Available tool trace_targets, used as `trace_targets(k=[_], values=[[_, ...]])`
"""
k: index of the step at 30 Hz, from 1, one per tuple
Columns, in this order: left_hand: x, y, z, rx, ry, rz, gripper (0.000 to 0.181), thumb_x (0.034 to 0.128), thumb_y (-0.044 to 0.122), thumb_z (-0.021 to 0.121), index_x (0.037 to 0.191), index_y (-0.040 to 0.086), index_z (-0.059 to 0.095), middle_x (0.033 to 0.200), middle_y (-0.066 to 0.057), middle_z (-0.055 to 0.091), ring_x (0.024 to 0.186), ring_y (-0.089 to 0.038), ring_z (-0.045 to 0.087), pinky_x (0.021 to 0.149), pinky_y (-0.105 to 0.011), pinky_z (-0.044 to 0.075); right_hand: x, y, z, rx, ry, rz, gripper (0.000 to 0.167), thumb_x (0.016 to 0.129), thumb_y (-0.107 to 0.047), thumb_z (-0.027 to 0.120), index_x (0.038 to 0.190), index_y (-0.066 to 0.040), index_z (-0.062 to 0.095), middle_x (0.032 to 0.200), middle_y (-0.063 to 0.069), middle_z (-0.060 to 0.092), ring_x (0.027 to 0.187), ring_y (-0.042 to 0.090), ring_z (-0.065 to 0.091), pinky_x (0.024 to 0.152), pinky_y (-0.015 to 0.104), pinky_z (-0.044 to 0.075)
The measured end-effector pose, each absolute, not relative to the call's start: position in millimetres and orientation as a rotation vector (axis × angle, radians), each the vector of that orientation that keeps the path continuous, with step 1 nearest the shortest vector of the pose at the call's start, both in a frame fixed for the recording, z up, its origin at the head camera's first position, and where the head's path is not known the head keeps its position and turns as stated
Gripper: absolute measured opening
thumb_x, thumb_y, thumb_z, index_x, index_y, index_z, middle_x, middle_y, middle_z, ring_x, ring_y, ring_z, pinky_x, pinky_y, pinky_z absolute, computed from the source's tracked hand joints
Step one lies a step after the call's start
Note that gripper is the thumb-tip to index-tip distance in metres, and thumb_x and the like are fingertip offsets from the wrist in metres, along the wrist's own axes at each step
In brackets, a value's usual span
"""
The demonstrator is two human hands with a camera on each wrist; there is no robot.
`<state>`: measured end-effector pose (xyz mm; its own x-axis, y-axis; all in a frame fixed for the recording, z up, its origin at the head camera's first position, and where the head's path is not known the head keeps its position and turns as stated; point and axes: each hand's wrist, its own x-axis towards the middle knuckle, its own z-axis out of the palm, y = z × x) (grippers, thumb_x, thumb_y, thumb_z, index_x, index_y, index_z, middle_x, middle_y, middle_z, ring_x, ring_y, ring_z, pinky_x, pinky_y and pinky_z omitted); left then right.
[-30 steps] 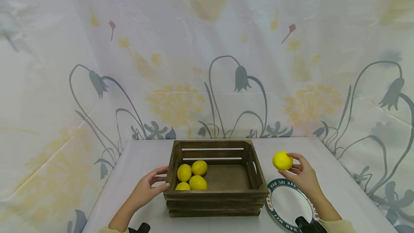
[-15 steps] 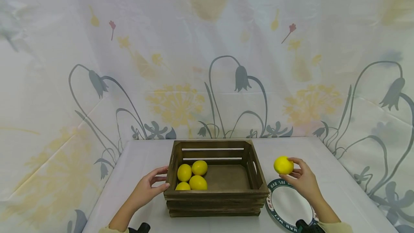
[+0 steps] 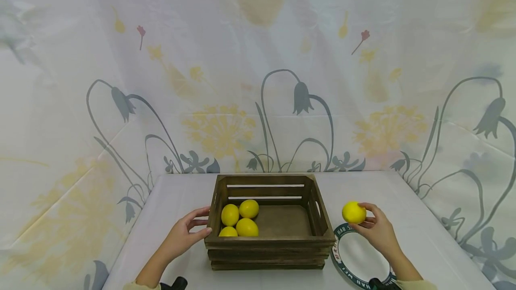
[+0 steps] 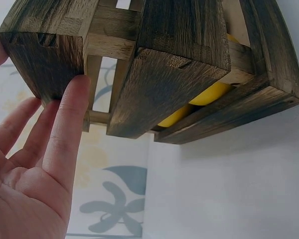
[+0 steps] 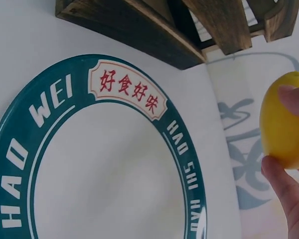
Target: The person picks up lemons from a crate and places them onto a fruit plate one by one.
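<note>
My right hand point(image 3: 379, 232) pinches a yellow lemon point(image 3: 354, 212) between thumb and fingertips, above the far rim of a plate point(image 3: 337, 254). In the right wrist view, the lemon point(image 5: 284, 127) is at the right edge, apart from the plate point(image 5: 70, 74) with its green lettered rim. On the left, my left hand point(image 3: 183, 235) touches the side of a brown wooden crate point(image 3: 269, 254) with extended fingers. The left wrist view has those fingertips against a slat of the crate point(image 4: 174, 74). Several lemons point(image 3: 247, 227) lie in the crate's left part; slats partly hide them.
A white-covered table point(image 3: 177, 191) carries the crate in the middle and the plate close to its right. Behind the table hangs a flower-printed curtain point(image 3: 225, 79). Dark wrist devices point(image 3: 177, 283) show at the bottom of the head view.
My right hand has lowered the lemon slightly, moving it nearer to the plate. My left hand, the crate and the lemons inside it have stayed in place.
</note>
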<state>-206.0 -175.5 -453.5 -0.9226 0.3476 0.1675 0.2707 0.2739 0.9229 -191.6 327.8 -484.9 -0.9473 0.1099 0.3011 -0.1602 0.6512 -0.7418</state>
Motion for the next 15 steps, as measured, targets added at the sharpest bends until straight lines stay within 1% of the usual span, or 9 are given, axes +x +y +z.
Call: trace_targets(k=[6,11,15], values=[[-206.2,-175.6,-453.8,0.592,2.449,1.757,0.055,0.086,0.012,0.067,0.134,-0.002,0.044,0.131,-0.024,0.046,0.109,-0.038,0.053,0.078,-0.029,0.052,-192.2,330.3,-495.3,0.022,-2.583,1.197,0.062,0.073,-0.006,0.079,0.124,0.002,0.045,0.124,0.03,0.043,0.091,0.044,0.06,0.069,0.036,0.055],[-206.3,-175.6,-453.6,0.581,2.454,1.752,0.056,0.0859,0.012,0.068,0.134,-0.002,0.044,0.131,-0.024,0.046,0.109,-0.038,0.053,0.078,-0.03,0.052,-192.6,330.9,-502.4,0.026,-2.575,1.222,0.062,0.071,-0.004,0.079,0.123,0.003,0.046,0.121,0.031,0.045,0.087,0.039,0.062,0.067,0.033,0.055],[-206.2,-175.5,-453.0,0.568,2.459,1.746,0.056,0.0857,0.013,0.068,0.134,-0.001,0.044,0.131,-0.024,0.046,0.109,-0.038,0.053,0.078,-0.03,0.052,-192.5,331.0,-506.5,0.012,-2.59,1.253,0.062,0.071,-0.002,0.078,0.123,0.003,0.045,0.123,0.031,0.043,0.087,0.038,0.062,0.067,0.032,0.055]])
